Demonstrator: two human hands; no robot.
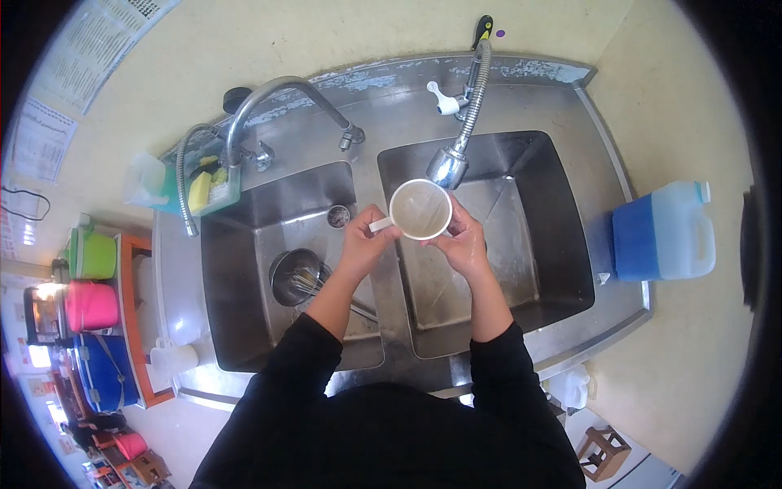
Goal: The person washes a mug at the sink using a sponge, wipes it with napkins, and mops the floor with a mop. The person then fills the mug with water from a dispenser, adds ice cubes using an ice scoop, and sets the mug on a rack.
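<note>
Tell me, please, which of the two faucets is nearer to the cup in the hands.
The right-hand faucet, with the ribbed neck: its spray head shows right beside the cup. The other faucet, with a smooth curved spout, stands farther left.

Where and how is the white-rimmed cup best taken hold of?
Probably by the handle, coming from the person's left: it juts out that way from the round wall of the cup, clear of the open rim. The left grip is there; the right grip holds the opposite side.
</note>
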